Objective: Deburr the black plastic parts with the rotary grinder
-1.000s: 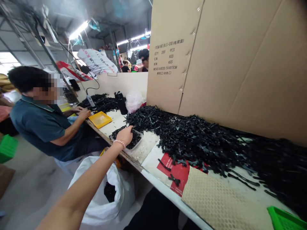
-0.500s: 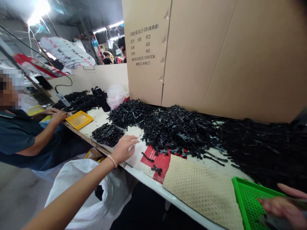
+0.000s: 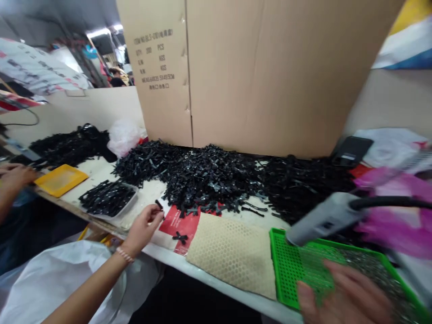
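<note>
My left hand (image 3: 146, 225) pinches a short black strip (image 3: 159, 205) between thumb and fingers, over the left edge of a red printed sheet (image 3: 170, 225). Close by on that sheet lies a black cross-shaped piece (image 3: 180, 237) made of strips. My right hand (image 3: 347, 294), blurred, is above a green perforated tray (image 3: 280, 270), thumb and fingers apart with nothing clearly held. Small metal parts (image 3: 367, 265) fill the tray's right side. Over the tray's back edge is a grey corded power tool (image 3: 324, 220); whether it hangs or rests is unclear.
Heaps of black strips (image 3: 212, 175) line the back of the table before a tall cardboard sheet (image 3: 263, 76). A textured beige mat (image 3: 232, 252) lies centrally. Leftward are a clear tray (image 3: 133, 198) of black pieces, a yellow tray (image 3: 62, 180) and a co-worker's hand (image 3: 15, 177).
The view has swung right, bringing the grey tool and metal parts into sight. My left hand, earlier spread beside the clear tray, now holds a black strip. My right hand remains over the green tray.
</note>
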`<action>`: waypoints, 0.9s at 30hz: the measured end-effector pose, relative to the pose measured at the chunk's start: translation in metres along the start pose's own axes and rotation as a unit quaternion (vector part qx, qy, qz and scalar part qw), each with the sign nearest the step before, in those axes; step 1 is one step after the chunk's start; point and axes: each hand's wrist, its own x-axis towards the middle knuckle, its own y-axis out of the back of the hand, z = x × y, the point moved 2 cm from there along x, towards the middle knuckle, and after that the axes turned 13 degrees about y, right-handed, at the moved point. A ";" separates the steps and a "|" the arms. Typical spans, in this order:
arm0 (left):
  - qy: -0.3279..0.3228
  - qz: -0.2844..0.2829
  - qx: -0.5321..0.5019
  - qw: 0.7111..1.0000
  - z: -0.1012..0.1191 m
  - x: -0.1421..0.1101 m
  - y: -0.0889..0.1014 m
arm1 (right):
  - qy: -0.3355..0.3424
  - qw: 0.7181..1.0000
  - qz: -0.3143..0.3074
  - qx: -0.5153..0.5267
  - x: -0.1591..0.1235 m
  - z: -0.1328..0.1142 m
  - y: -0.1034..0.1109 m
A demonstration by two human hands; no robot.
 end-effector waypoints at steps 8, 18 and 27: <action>0.307 -0.174 -0.298 0.887 0.035 -0.043 -0.035 | 0.019 0.883 -0.468 0.045 0.046 0.015 -0.091; 0.285 -0.209 -0.274 0.895 0.035 -0.086 -0.046 | -0.071 0.772 -0.601 -0.194 0.053 0.060 -0.145; 0.416 -0.238 -0.491 0.728 0.015 -0.086 -0.036 | -0.247 0.910 -0.310 0.125 0.047 -0.022 -0.110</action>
